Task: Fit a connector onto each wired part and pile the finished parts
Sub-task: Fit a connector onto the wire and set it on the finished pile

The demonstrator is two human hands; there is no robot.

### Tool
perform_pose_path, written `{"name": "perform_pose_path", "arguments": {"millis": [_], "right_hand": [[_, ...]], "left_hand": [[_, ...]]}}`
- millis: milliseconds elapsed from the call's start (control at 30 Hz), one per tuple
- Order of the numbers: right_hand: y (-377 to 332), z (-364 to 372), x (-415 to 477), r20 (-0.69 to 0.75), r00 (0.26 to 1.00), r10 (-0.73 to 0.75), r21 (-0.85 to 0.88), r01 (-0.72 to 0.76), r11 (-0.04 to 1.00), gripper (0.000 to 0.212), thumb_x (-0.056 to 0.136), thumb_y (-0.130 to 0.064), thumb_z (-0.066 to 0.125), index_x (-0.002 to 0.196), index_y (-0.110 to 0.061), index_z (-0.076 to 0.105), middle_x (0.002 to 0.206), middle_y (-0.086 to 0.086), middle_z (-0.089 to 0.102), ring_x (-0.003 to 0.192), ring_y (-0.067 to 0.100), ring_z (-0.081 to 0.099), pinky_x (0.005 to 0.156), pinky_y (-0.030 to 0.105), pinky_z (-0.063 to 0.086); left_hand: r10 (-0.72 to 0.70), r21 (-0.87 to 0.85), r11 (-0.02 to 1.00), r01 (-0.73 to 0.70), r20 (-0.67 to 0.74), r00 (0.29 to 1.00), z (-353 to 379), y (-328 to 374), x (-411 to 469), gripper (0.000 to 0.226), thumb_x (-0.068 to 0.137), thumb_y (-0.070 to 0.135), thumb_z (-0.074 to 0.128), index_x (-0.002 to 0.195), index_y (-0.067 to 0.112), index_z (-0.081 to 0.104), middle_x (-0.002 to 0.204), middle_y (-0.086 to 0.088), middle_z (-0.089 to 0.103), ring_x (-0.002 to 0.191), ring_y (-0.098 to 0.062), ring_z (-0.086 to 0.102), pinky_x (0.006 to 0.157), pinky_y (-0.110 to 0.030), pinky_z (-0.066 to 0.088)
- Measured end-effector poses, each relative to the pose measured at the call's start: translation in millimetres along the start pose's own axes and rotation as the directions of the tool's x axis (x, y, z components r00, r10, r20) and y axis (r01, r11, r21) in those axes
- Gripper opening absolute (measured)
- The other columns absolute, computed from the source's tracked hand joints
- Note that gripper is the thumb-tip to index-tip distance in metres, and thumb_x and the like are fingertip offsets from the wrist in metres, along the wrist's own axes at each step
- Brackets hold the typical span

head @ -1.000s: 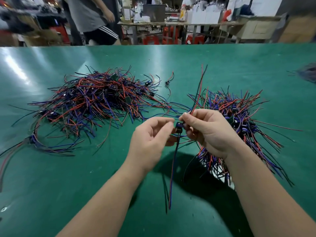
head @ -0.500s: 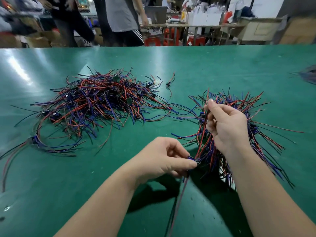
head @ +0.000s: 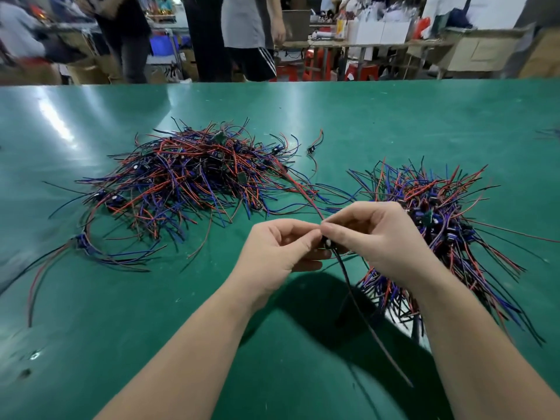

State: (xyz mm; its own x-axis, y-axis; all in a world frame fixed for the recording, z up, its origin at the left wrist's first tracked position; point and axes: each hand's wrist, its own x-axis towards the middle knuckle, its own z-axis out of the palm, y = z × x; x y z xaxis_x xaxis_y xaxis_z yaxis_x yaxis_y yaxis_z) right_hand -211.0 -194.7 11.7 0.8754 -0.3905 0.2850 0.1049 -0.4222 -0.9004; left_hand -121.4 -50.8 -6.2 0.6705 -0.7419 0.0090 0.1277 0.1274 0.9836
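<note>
Wired part [head: 345,278] sits above the desk [head: 121,344], a little toward 6 o'clock from the middle of the view, pinched between both hands; the left hand [head: 278,253] closes thumb and forefinger on its small dark end from 9 o'clock; the right hand [head: 375,237] pinches the same spot from 3 o'clock, and the fingertips of the two hands touch; the connector [head: 328,244], judged to be the dark piece with a pale dot between them, is mostly hidden, so whether it is seated cannot be told; one red lead runs off toward 11 o'clock and the other leads hang toward 5 o'clock.

To do this step well, the person would likely steady the body in one hand, line the connector up square with the other, and press straight home, not at an angle; the loose leads should stay out of the joint, and a light tug afterwards would confirm the fit.

Counted: two hands, both gripping; one part in work; two piles, the larger pile [head: 188,177] at 10 o'clock and the smaller pile [head: 439,213] at 3 o'clock, each with too many parts to count; which one holds finished parts cannot be told; one stray part [head: 312,148] lies alone at 12 o'clock, just beside the larger pile.
</note>
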Motion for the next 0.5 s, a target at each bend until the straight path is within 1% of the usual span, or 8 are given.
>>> {"name": "perform_pose_path", "arguments": {"millis": [67,133,200,267,300,367,433,500], "right_hand": [[-1.2,0.7,-1.8,0.069,0.998,0.013,-0.103,-0.005,0.995,0.015,0.071,-0.020,0.083,0.085,-0.021,0.077,0.076,0.003,0.072,0.068,0.021,0.065,0.068,0.035,0.054],[-3.5,3.8,-1.5,0.042,0.999,-0.022,-0.124,0.027,0.992,0.023,0.070,-0.014,0.083,0.091,-0.021,0.076,0.080,0.000,0.072,0.073,0.018,0.067,0.072,0.033,0.055],[-4.7,5.3,0.0,-0.156,0.983,-0.099,-0.121,0.081,0.989,0.026,0.072,-0.010,0.081,0.095,-0.021,0.074,0.084,-0.002,0.072,0.076,0.011,0.068,0.074,0.026,0.053],[-5.7,-1.7,1.3,-0.445,0.885,-0.135,-0.109,0.096,0.989,0.026,0.075,-0.012,0.080,0.099,-0.021,0.072,0.088,0.000,0.072,0.077,0.009,0.069,0.076,0.021,0.054],[-6.3,-8.3,1.1,-0.566,0.812,-0.141,-0.142,0.073,0.987,0.026,0.076,-0.015,0.079,0.101,-0.020,0.072,0.088,0.001,0.072,0.076,0.010,0.069,0.077,0.022,0.054],[-3.7,-27.4,2.4,-0.684,0.710,-0.166,-0.304,-0.072,0.950,0.024,0.079,-0.019,0.075,0.103,-0.017,0.072,0.088,0.006,0.071,0.076,0.016,0.068,0.082,0.028,0.053],[3.2,-44.7,4.0,-0.673,0.726,-0.142,-0.473,-0.275,0.837,0.027,0.081,-0.018,0.070,0.107,-0.012,0.072,0.095,0.014,0.068,0.090,0.025,0.063,0.089,0.031,0.046],[9.2,-52.7,5.2,-0.623,0.782,-0.027,-0.509,-0.379,0.773,0.036,0.082,-0.018,0.067,0.118,-0.009,0.067,0.110,0.019,0.062,0.104,0.029,0.057,0.095,0.029,0.038]], "left_hand": [[-0.028,-0.032,0.999,0.027,-0.035,0.999,-0.5,-0.7,1.2,0.008,0.087,0.003,0.064,0.084,0.009,0.069,0.068,-0.004,0.072,0.061,-0.010,0.069,0.055,-0.021,0.055],[-0.049,-0.048,0.998,0.047,-0.059,0.997,-4.0,1.3,4.0,0.007,0.086,0.003,0.065,0.084,0.009,0.069,0.069,-0.005,0.072,0.061,-0.011,0.069,0.055,-0.021,0.055],[-0.049,-0.012,0.999,0.048,-0.119,0.992,-12.5,4.2,8.7,0.008,0.087,0.005,0.065,0.084,0.011,0.069,0.072,-0.004,0.073,0.063,-0.013,0.069,0.055,-0.022,0.056],[0.012,0.174,0.984,0.040,-0.288,0.958,-27.3,5.1,14.1,0.010,0.087,0.009,0.066,0.082,0.017,0.069,0.077,-0.002,0.073,0.066,-0.014,0.067,0.061,-0.025,0.056],[0.095,0.371,0.927,0.058,-0.383,0.919,-37.1,4.6,16.9,0.009,0.087,0.014,0.066,0.083,0.022,0.070,0.082,0.000,0.071,0.069,-0.014,0.064,0.064,-0.026,0.053],[0.265,0.750,0.622,0.224,-0.472,0.841,-54.8,3.5,19.3,0.012,0.085,0.027,0.064,0.096,0.032,0.068,0.108,0.004,0.062,0.091,-0.015,0.058,0.078,-0.026,0.043],[0.237,0.844,0.345,0.411,-0.502,0.831,-69.0,-0.1,21.1,0.033,0.085,0.037,0.060,0.118,0.035,0.060,0.136,-0.006,0.045,0.125,-0.027,0.037,0.099,-0.038,0.034],[0.087,0.829,0.205,0.520,-0.545,0.834,-74.3,-1.4,21.2,0.047,0.087,0.042,0.057,0.132,0.032,0.051,0.144,-0.013,0.038,0.133,-0.034,0.026,0.107,-0.043,0.029]]}}
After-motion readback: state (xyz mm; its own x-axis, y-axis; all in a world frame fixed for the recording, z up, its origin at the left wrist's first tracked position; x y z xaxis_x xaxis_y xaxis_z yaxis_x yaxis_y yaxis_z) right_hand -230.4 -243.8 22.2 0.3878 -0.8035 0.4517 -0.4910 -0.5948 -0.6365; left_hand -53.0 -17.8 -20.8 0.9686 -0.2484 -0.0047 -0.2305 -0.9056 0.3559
